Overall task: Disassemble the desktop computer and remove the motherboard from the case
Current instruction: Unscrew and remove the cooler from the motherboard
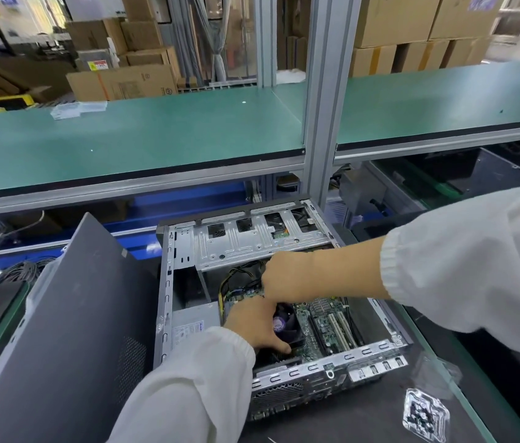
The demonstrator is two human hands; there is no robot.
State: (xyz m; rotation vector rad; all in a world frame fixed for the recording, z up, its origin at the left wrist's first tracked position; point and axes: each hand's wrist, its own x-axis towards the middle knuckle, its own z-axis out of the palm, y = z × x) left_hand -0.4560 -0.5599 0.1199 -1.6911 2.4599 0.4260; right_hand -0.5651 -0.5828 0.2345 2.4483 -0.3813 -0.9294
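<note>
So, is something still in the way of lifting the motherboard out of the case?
Yes. The CPU fan sits on the motherboard, yellow-black cables run toward it, and the drive cage overhangs the far end. Both hands are inside too.

The computer case is bare sheet metal, dull silver, its drive cage stamped and perforated. Inside it the motherboard is glossy green circuit board with pale plastic slots. Left of the case leans a side panel, dark grey and matt, with a fine mesh patch. Both sleeves are white woven cloth with gathered cuffs. Right of the case lies a clear glossy plastic bag. Above the case, the shelf has a smooth green mat in an aluminium frame. Behind it stand brown cardboard boxes.
</note>
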